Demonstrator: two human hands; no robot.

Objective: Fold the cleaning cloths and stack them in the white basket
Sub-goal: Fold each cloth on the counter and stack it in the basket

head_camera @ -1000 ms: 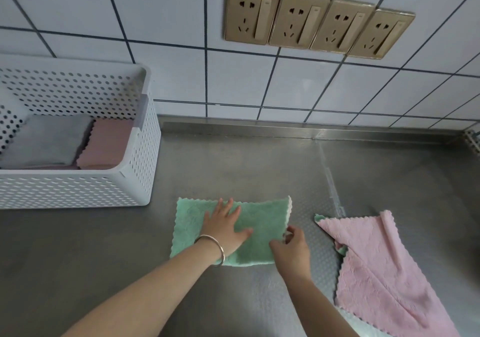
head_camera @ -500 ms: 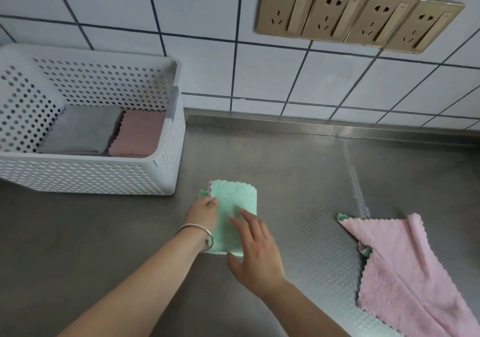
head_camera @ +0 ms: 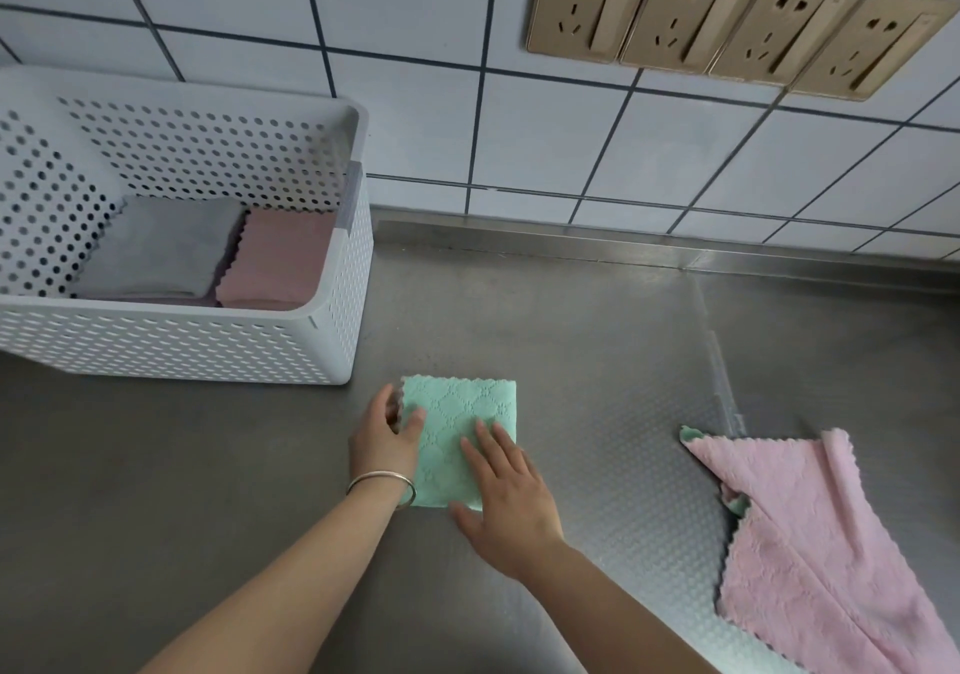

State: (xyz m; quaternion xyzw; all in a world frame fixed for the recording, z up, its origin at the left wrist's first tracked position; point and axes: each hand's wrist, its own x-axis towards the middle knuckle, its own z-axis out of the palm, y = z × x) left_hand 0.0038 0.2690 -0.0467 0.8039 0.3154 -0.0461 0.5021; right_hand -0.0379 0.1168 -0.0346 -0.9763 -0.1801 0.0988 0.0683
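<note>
A folded green cloth (head_camera: 462,413) lies flat on the steel counter in front of me. My left hand (head_camera: 384,439) pinches its left edge between thumb and fingers. My right hand (head_camera: 504,486) presses flat on the cloth's lower right part, fingers straight. The white perforated basket (head_camera: 208,346) stands at the back left and holds a folded grey cloth (head_camera: 161,247) and a folded pink cloth (head_camera: 280,258) side by side. At the right lies an unfolded pink cloth (head_camera: 810,538), with a green cloth's corner (head_camera: 693,433) peeking from under it.
The steel counter (head_camera: 571,341) runs back to a tiled wall with a row of gold sockets (head_camera: 727,13). A raised seam (head_camera: 722,361) crosses the counter between the green cloth and the pink one.
The green cloth went from a wide rectangle to a small folded square. My right hand brought its right side over and now presses it flat. My view shifted left and down.
</note>
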